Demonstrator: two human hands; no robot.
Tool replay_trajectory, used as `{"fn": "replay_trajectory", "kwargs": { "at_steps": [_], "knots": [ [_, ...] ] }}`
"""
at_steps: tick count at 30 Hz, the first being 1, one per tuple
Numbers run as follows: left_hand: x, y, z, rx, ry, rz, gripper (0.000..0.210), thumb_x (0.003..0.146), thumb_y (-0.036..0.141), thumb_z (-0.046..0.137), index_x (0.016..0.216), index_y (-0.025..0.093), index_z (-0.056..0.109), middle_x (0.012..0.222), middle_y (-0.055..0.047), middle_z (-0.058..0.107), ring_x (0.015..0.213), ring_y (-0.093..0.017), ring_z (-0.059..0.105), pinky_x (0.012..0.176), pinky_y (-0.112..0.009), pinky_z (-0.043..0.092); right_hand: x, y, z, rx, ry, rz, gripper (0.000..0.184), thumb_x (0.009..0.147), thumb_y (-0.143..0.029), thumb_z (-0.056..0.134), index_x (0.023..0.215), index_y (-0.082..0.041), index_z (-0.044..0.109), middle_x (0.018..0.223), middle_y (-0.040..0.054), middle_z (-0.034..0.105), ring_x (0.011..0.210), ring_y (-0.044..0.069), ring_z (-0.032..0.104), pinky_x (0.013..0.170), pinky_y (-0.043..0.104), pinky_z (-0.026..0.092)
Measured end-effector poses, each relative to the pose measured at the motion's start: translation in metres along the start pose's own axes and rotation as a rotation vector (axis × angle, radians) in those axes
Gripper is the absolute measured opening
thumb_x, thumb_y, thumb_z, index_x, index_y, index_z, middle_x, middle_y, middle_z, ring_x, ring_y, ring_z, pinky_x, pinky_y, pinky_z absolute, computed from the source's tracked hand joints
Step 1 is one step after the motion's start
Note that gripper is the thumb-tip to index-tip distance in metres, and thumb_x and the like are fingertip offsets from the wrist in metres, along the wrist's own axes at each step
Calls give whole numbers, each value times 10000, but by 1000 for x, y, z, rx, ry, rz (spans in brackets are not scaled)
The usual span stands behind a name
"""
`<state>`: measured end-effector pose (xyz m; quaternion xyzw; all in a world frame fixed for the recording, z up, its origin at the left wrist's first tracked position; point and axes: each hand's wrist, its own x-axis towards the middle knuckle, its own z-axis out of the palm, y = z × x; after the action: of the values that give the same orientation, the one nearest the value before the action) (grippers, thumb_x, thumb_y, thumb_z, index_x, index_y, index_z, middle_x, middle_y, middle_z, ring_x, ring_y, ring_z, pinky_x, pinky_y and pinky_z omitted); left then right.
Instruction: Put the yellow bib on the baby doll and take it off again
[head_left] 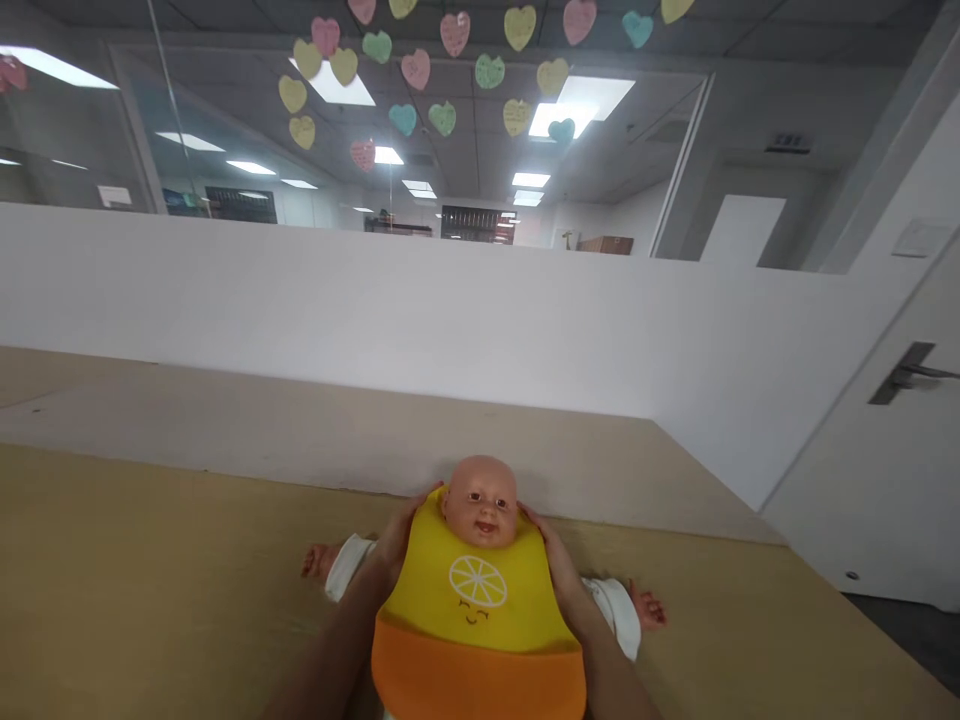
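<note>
At the bib's (pixel 478 635) ten and two o'clock, left hand (pixel 396 540) and right hand (pixel 559 560) touch its edges, grip unclear; uneven pulling could twist it against the doll's (pixel 484 495) neck.

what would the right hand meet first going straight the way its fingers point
The right hand would likely meet the round, pinkish, bald doll's head first, though it might pass behind; depth is unclear.

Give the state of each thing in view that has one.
Doll: lying face up on the table, arms outstretched
Bib: spread over the doll's front
Left hand: at the bib's side, grip unclear
Right hand: at the bib's other side, grip unclear
Door: seemingly shut
Ceiling lights: on
Paper hearts: stuck to the glass
</note>
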<state>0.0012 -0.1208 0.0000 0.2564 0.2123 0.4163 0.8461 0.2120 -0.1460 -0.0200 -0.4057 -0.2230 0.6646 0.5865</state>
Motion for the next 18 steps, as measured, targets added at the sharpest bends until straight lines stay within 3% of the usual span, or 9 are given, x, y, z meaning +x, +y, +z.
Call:
{"fn": "replay_trajectory", "kwargs": {
  "at_steps": [5, 9, 14, 18],
  "knots": [
    [-32, -17, 8, 35, -16, 74, 455, 765, 295, 608, 1205, 182, 579, 1086, -63, 689, 1026, -260, 629, 965, -372, 434, -36, 11, -3, 17, -36, -2, 442, 584, -384, 709, 976, -181, 691, 999, 32, 711, 1003, 243, 624, 881, 332, 471],
    [-52, -29, 8, 17, -51, 139, 491, 777, 272, 595, 1257, 185, 537, 1129, -64, 669, 1045, -250, 617, 976, -360, 424, -65, 14, 0, -60, 15, -104, 389, 528, -380, 716, 871, -198, 714, 1022, 35, 706, 1076, 254, 587, 910, 337, 450],
    [-62, -40, 2, 0, -42, 145, 511, 781, 256, 590, 1283, 196, 514, 1130, -66, 668, 1038, -247, 621, 977, -358, 419, -85, 14, 4, -117, 35, -153, 310, 523, -368, 691, 784, -205, 723, 985, 49, 712, 1060, 274, 592, 897, 372, 459],
    [-63, -43, 0, 7, 30, 168, 468, 751, 264, 611, 1211, 188, 567, 1084, -59, 684, 1017, -239, 628, 940, -329, 445, -90, 13, 5, -153, 65, -162, 266, 495, -358, 691, 717, -214, 717, 988, 47, 712, 1095, 285, 575, 905, 375, 460]
  ]
}}
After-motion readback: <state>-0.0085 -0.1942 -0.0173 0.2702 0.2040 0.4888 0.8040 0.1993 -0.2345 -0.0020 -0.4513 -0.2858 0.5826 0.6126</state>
